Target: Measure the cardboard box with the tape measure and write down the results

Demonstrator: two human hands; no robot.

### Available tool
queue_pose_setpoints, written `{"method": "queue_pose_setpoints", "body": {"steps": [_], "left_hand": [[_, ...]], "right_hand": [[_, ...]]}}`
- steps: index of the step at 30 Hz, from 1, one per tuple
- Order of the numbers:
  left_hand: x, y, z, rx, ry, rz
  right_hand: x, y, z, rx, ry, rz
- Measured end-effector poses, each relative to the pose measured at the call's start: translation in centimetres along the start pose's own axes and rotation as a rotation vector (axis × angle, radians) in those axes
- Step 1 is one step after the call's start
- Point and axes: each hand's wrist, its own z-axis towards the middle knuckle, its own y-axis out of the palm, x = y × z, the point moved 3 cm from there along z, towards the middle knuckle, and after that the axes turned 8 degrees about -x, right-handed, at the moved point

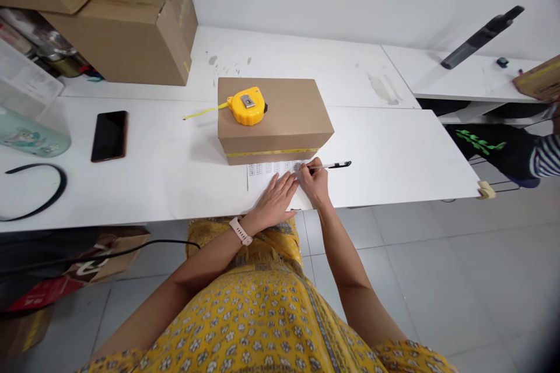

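Observation:
A brown cardboard box [284, 119] sits on the white table [175, 169], with a yellow tape measure [248, 106] on top, its tape pulled out to the left. In front of the box lies a printed sheet of paper [266, 170]. My left hand [276, 198] lies flat on the sheet, fingers stretched out. My right hand [315, 180] pinches a pen [330, 165], whose tip touches the paper just below the box.
A black phone [109, 135] lies to the left, near a pale green bottle [30, 137] and a black band [37, 192]. Stacked cardboard boxes [131, 29] fill the back left. Another person's sleeve [545, 154] shows at the right edge.

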Motion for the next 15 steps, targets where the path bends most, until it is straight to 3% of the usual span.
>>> {"method": "queue_pose_setpoints", "body": {"steps": [15], "left_hand": [[0.09, -0.16, -0.01, -0.008, 0.000, 0.002]], "right_hand": [[0.31, -0.02, -0.09, 0.007, 0.005, 0.003]]}}
